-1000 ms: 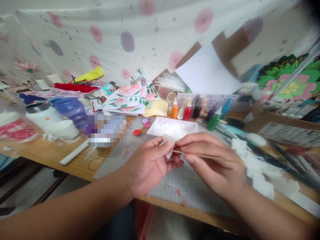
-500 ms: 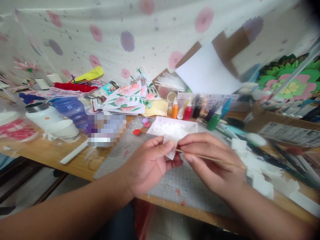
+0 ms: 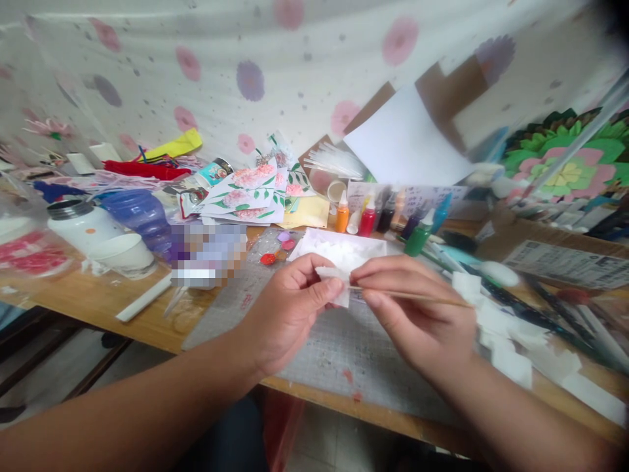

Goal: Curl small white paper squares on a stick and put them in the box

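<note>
Between the thumb and fingers of my left hand (image 3: 304,295) is pinched a small piece of thin white paper (image 3: 341,297). My right hand (image 3: 417,305) grips a thin wooden stick (image 3: 413,297), held nearly level. The stick's left end meets the right side of the paper; whether it lies in a fold, I cannot tell. Just behind my hands sits a shallow white box (image 3: 381,249) holding a heap of white bits (image 3: 339,248). Several white paper squares (image 3: 511,367) lie to the right of my right hand.
A grey cutting mat (image 3: 314,360) covers the table's middle. Paint bottles stand behind the box, among them an orange bottle (image 3: 343,213) and a green bottle (image 3: 419,236). At left are a white cup (image 3: 125,255) and a white stick (image 3: 145,298). A cardboard box (image 3: 565,252) stands at right.
My left hand has turned slightly, its lower fingers now tucked behind the paper. The wooden stick is more level, and my right hand has shifted a little left and up.
</note>
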Available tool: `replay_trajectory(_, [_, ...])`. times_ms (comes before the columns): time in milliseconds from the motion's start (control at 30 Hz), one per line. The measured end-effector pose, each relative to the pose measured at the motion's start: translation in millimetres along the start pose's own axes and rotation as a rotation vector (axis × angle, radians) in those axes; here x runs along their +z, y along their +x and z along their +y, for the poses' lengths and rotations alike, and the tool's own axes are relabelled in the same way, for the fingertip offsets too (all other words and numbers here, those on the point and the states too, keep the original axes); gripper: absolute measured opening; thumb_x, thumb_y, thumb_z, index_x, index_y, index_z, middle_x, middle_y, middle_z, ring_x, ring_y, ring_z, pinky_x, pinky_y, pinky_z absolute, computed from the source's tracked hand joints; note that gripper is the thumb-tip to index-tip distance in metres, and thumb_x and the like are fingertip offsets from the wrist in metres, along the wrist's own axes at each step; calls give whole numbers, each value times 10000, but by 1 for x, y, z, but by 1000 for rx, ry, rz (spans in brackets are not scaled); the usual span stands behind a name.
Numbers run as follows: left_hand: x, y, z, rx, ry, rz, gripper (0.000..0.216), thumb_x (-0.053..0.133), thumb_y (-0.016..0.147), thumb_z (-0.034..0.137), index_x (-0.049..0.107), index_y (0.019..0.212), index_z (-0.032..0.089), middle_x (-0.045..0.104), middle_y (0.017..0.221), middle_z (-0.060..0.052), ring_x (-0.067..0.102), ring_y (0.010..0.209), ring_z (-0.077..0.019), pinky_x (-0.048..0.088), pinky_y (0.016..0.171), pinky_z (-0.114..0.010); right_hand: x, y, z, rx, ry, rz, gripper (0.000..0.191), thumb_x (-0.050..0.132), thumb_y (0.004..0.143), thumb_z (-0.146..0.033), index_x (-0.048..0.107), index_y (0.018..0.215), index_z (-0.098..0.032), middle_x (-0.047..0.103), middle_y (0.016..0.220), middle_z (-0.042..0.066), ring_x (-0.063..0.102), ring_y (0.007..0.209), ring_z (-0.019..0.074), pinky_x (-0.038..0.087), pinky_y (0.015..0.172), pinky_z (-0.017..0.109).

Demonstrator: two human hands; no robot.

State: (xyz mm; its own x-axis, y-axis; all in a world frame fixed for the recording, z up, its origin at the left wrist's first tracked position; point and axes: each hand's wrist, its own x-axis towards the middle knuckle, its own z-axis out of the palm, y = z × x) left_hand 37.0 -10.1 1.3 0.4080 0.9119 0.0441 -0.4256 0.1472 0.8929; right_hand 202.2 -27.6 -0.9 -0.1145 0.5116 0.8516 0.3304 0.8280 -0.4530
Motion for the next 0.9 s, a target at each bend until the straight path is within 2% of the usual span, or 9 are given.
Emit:
replay_trajectory(167, [1,0,2,14,64,28,145,714,785,218,603,720,151,569,645,21,480,652,-98,381,660,-227,2,-1,4,22,98,26,208,644,802,-40,735,884,-208,748,813,46,706,815,184,579,724,323])
replay_trajectory(400, [-1,1,0,-81,-46,24,122,699,800,214,605,770,143,541,769,-2,488,758,-118,410,749,-262,4,0,3,25,155,-21,170,656,783,2,728,857,-134,746,812,84,706,848,174,575,761,302])
replay_trajectory(733, [-1,2,0,-109,-80,47,109,693,817,238,617,823,160,504,788,5,476,783,-120,422,776,-280,4,0,2,35,171,-42,152,651,781,14,724,829,-110,740,782,97,709,857,178,577,775,304])
replay_trajectory(900, [-2,3,-1,-104,50,37,148,668,833,286,590,803,164,533,810,-3,491,800,-131,415,776,-291,5,-1,4,41,148,-29,150,644,787,8,724,809,-117,743,775,95,707,856,177,573,773,306])
